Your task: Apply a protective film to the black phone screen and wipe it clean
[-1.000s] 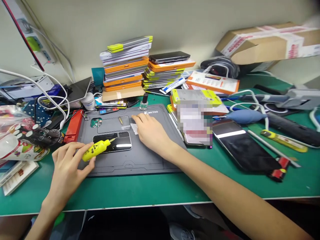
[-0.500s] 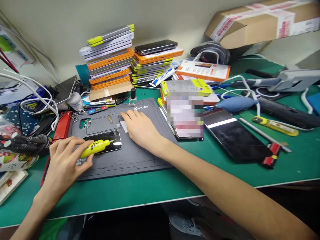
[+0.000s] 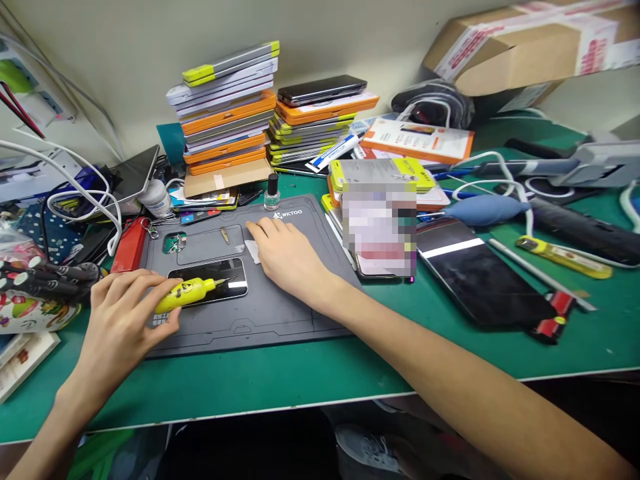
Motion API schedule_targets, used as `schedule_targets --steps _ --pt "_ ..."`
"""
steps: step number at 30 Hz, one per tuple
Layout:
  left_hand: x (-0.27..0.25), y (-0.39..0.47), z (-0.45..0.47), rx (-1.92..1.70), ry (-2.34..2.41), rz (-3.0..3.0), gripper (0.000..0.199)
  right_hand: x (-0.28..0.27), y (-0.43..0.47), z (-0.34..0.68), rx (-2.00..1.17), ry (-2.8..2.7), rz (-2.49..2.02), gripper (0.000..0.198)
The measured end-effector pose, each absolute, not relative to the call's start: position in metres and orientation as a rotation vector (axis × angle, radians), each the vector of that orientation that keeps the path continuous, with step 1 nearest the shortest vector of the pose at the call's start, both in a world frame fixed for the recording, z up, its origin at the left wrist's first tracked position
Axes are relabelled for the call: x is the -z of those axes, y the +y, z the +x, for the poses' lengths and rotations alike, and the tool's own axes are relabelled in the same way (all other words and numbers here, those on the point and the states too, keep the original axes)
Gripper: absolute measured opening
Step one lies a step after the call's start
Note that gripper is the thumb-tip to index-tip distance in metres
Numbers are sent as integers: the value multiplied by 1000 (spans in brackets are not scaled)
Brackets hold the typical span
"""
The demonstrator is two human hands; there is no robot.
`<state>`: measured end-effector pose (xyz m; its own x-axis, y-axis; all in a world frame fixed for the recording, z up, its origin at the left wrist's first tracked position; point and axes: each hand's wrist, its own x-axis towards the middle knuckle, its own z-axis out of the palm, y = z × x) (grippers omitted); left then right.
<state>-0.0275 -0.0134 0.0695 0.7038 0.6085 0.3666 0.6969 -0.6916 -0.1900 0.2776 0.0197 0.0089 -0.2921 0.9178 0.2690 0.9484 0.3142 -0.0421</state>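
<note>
My left hand is closed around a yellow squeeze bottle with a thin pointed tip. The bottle lies tilted over a black-screened phone, its tip pointing right above the glass. On the grey mat rests my right hand, to the right of the phone. Its fingers are bent together over a small white piece like tissue, partly hidden under the hand. A clear tray in the mat holds a small brass-coloured piece, and small metal parts sit in a recess beside it.
Behind the mat stand a clear bottle with a black cap and stacked flat boxes. To the right lie a large black screen, a blue air blower and a yellow cutter. A pen holder stands at left.
The whole view has shifted slightly to the right. My left hand and the yellow bottle have moved a little left relative to the phone; my right hand stays in place on the mat.
</note>
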Motion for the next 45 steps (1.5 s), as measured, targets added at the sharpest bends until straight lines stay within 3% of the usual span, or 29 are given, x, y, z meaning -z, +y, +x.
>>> schedule_targets --steps 11,19,26,45 --pt "-81 -24 -69 313 -1209 -2514 30 -7 19 277 170 -2340 -1710 52" --pt "-83 -38 -89 293 -1283 -2469 40 -2 19 277 211 -2342 -1725 48" --pt "-85 -45 -86 309 -1306 -2481 32 -5 18 277 198 -2360 -1739 52" --pt "-79 -3 -20 344 -871 -2585 29 -3 19 277 193 -2344 -1742 51"
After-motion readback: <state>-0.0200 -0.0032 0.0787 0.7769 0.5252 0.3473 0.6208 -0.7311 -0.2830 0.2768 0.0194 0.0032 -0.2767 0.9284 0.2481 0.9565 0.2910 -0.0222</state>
